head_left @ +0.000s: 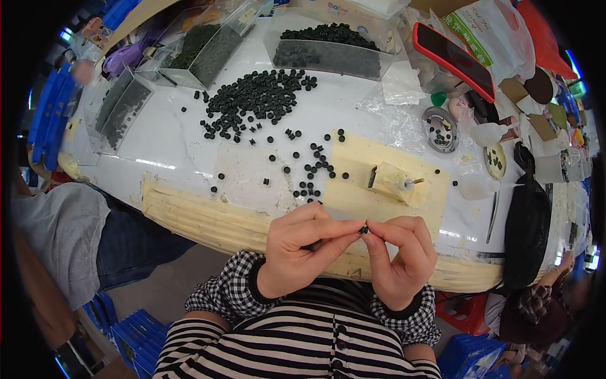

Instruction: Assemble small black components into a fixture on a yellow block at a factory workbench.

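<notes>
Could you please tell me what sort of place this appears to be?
It looks like a small-parts workshop, probably for hand assembly or finishing: a loose pile of small black parts covers part of the white table, beside a clear bin holding more.

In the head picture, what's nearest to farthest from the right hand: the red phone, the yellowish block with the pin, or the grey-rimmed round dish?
1. Yellowish block: just ahead of the right hand.
2. Grey-rimmed round dish: beyond the block, toward the right.
3. Red phone: farthest, near the top right.
</notes>
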`<state>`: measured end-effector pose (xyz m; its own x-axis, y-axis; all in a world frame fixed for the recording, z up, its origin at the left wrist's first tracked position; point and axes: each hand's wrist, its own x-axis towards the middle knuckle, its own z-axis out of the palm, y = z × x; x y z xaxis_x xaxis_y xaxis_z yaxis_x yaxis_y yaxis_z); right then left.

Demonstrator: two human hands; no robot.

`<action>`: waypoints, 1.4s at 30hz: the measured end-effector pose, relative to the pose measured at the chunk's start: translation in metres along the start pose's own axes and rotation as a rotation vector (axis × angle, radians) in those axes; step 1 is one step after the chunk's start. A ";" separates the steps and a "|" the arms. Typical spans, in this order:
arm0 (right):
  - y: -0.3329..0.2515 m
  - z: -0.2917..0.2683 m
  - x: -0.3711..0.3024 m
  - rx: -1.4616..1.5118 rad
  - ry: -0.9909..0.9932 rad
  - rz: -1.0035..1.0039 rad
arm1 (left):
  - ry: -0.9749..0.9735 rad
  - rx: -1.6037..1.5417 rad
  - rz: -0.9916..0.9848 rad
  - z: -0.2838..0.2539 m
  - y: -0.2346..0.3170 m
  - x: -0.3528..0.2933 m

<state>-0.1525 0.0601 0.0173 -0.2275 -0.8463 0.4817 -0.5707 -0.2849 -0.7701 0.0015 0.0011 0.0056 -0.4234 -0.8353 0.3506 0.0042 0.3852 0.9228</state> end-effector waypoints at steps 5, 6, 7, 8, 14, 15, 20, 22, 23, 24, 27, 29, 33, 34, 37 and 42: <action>0.000 -0.001 -0.001 -0.035 -0.004 -0.031 | 0.055 0.091 0.079 0.005 0.000 0.000; 0.000 -0.001 -0.002 -0.043 0.001 -0.046 | 0.060 0.096 0.088 0.005 0.000 0.000; -0.001 -0.001 -0.003 -0.081 -0.003 -0.069 | 0.064 0.086 0.072 0.005 0.000 0.000; -0.002 0.000 -0.003 -0.120 -0.007 -0.091 | 0.069 0.075 0.056 0.005 0.001 0.001; -0.003 0.003 -0.005 -0.278 -0.038 -0.182 | 0.070 0.020 0.008 0.005 -0.001 0.003; -0.003 0.003 -0.005 -0.283 -0.044 -0.183 | 0.063 -0.006 -0.006 0.005 -0.002 0.004; -0.009 -0.002 -0.002 -0.227 -0.088 -0.108 | 0.014 -0.185 -0.105 0.002 -0.014 0.003; -0.008 -0.012 0.004 -0.239 -0.043 -0.055 | -0.015 -0.462 -0.325 0.001 -0.013 0.003; -0.003 -0.020 0.011 -0.277 0.020 -0.045 | -0.030 -0.686 -0.523 0.000 -0.007 0.004; 0.002 -0.027 0.018 -0.314 0.084 -0.035 | -0.046 -0.909 -0.723 -0.001 -0.004 0.004; 0.010 -0.041 0.038 -0.408 0.063 0.022 | -0.074 -1.104 -0.735 0.001 -0.007 0.004; 0.015 -0.040 0.044 -0.374 0.038 0.055 | -0.104 -1.131 -0.743 0.001 -0.011 0.003; 0.021 -0.037 0.048 -0.321 -0.029 0.120 | -0.142 -1.212 -0.765 0.000 -0.015 0.002; 0.022 -0.036 0.047 -0.310 -0.053 0.134 | -0.139 -1.217 -0.775 -0.001 -0.015 0.002; 0.012 -0.038 0.046 -0.334 0.034 0.094 | -0.136 -1.231 -0.798 -0.002 -0.014 0.001; -0.009 -0.036 0.037 -0.083 0.136 -0.053 | -0.139 -1.194 -0.814 -0.002 -0.014 0.002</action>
<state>-0.1842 0.0479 0.0573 -0.2968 -0.7608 0.5772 -0.6470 -0.2843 -0.7074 0.0025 -0.0063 -0.0060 -0.7593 -0.5880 -0.2790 0.4324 -0.7761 0.4590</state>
